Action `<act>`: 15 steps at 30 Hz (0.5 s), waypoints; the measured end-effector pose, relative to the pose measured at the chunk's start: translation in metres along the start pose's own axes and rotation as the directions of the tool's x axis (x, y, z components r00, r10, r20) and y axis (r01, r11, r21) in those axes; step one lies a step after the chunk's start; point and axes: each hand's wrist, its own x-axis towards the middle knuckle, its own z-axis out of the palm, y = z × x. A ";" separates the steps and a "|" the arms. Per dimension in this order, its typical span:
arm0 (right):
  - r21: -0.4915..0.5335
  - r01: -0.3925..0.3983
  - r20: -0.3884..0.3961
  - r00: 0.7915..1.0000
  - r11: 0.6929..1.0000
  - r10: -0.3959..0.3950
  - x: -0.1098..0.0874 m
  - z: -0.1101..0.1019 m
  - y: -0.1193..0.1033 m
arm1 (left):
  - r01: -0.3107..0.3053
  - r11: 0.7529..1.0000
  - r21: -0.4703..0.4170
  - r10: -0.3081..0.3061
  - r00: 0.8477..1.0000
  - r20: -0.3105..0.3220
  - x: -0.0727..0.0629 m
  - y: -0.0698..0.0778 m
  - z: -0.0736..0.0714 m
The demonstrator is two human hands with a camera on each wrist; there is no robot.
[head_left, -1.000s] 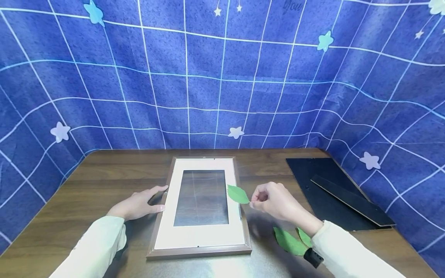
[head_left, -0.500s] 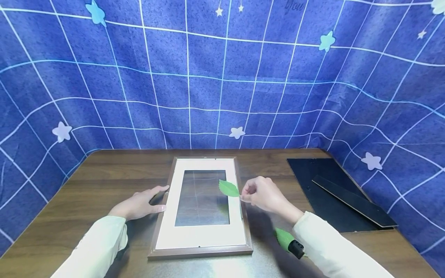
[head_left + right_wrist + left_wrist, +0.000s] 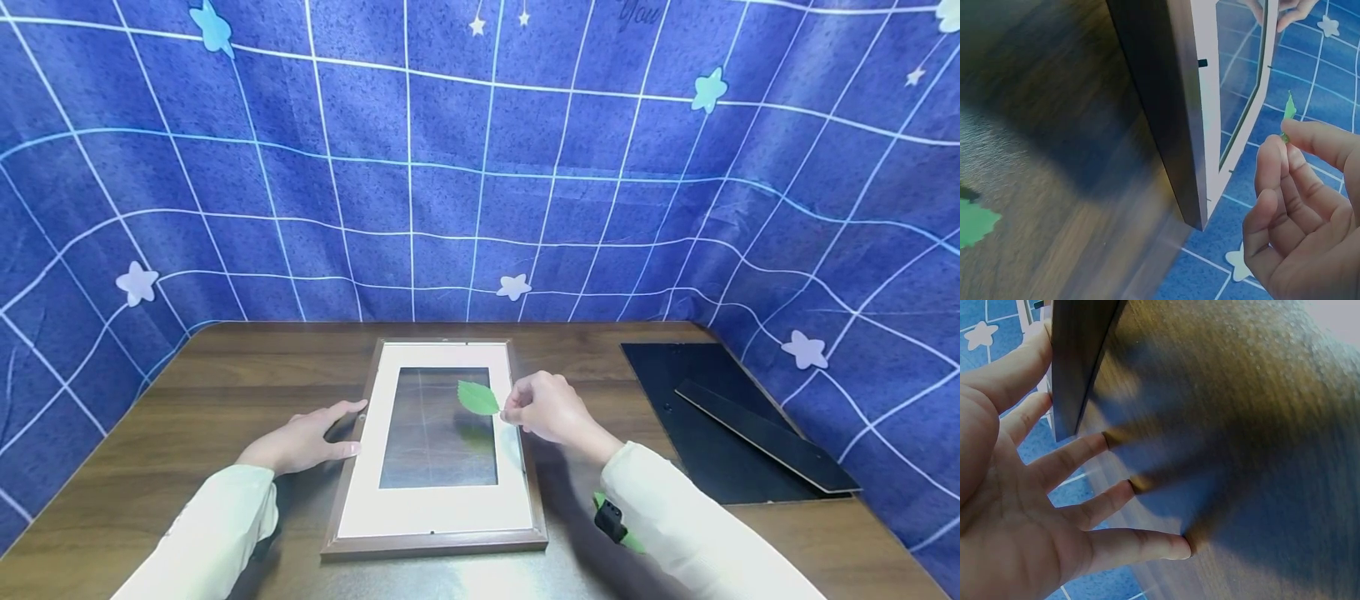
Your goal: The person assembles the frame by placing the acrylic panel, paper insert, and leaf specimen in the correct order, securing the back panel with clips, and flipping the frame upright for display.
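At picture centre: leaf [image 3: 477, 398] above picture frame [image 3: 435, 546].
I note right hand [image 3: 551, 408] pinching the leaf; left hand [image 3: 303, 439], fingers spread, touching the frame.

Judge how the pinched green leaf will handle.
The green leaf is probably light, looking thin edge-on. It seems fairly stiff, jutting from the right hand without drooping. Held only at one end, it may swivel.

The left sleeve [image 3: 213, 521] comes up long and whitish with a faint mint tint, bunching into soft creases at the cuff [image 3: 261, 500]! The right sleeve [image 3: 678, 517] matches, pale and loose, a small, black, boxy gadget [image 3: 611, 523] beside it.
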 end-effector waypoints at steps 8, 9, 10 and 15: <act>-0.052 -0.023 -0.004 1.000 0.998 0.022 0.014 0.009 -0.008 | -0.019 1.000 0.019 0.020 1.000 -0.009 0.000 0.001 0.000; -0.058 -0.031 -0.002 1.000 0.998 0.031 0.016 0.010 -0.009 | -0.023 0.999 0.022 0.023 1.000 -0.011 0.000 0.001 0.000; -0.063 -0.039 0.001 0.999 0.997 0.039 0.018 0.011 -0.010 | -0.025 0.999 0.025 0.025 1.000 -0.012 0.000 0.001 0.001; -0.084 -0.071 0.015 0.997 0.994 0.072 0.025 0.017 -0.016 | -0.015 1.000 0.026 0.015 1.000 -0.008 0.000 0.001 0.001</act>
